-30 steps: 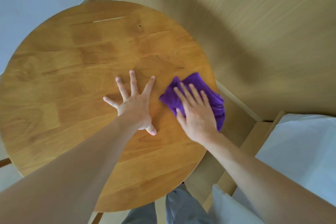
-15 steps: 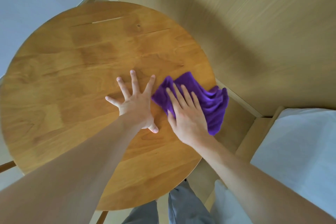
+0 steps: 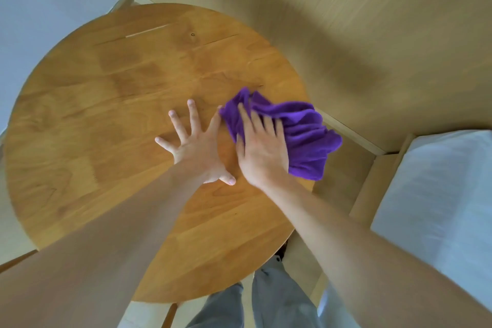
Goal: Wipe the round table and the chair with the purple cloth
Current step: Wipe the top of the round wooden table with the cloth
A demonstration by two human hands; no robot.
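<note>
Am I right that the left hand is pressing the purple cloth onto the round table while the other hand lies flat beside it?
Not quite: the head view shows the right hand pressing the purple cloth onto the round table, while the left hand lies flat beside it.

Two bare forearms, no sleeves in sight down to frame edge. No watch, ring or band on left hand (image 3: 195, 153) or right hand (image 3: 262, 153). Nails short and unpainted where they show (right hand slightly blurred, so detail there is soft). Lower down, grey trousers (image 3: 266, 303): plain light fabric, two legs side by side, soft folds, small dark speck near top of right leg. Footwear not visible.
</note>
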